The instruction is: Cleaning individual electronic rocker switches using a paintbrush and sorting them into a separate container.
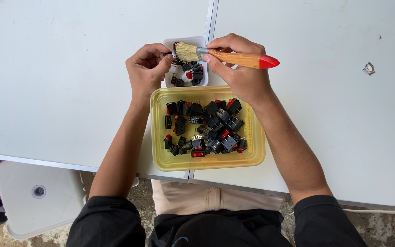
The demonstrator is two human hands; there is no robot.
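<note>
Yellow tray [161, 158] nearest the body holds a loose heap of black switches [206, 128]. Beyond it, the left hand [146, 71] pinches one small switch [172, 54], mostly hidden by its fingertips, over a white tub [186, 42]. The right hand [238, 68] grips the brush [227, 56] at its ferrule, bristles on that switch. It looks light, hard and slippery, best pinched by its sides. The tub's contents are partly covered.

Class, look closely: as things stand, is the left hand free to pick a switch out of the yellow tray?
Probably not at once. The left hand is pinching a small part at the brush. The yellow tray lies open below it, its switches uncovered.
</note>
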